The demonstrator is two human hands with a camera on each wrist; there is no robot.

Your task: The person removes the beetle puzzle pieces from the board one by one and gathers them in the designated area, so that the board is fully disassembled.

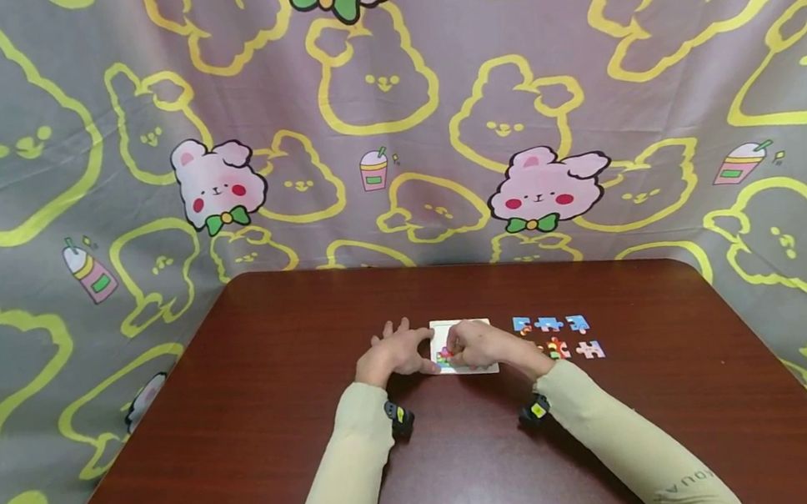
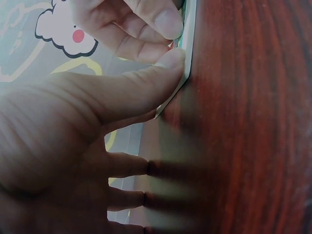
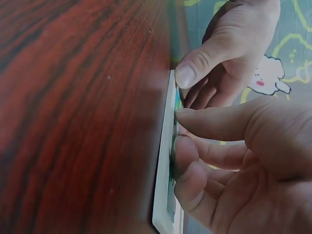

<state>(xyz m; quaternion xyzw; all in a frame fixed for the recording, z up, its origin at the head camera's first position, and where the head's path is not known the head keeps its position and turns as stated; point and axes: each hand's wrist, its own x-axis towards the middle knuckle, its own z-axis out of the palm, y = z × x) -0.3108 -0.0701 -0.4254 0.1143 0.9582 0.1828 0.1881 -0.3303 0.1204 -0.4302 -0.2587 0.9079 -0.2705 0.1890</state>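
A white-rimmed jigsaw tray (image 1: 492,368) lies flat on the table, with colourful puzzle pieces (image 1: 442,356) showing at its left side. My left hand (image 1: 402,351) is at the tray's left edge. Its thumb (image 2: 170,61) presses down by the near corner, while the other fingers stretch out to the tabletop beyond the tray. Over the middle of the tray, my right hand (image 1: 478,342) has its fingers curled. Thumb and fingertips (image 3: 187,146) pinch a puzzle piece low against the tray; most of that piece is hidden by them.
To the tray's right lie several loose puzzle pieces (image 1: 549,324) in two rows, one partly behind my right wrist. The brown wooden table (image 1: 274,369) reaches back to a patterned cloth (image 1: 405,142) hanging behind it and at the sides.
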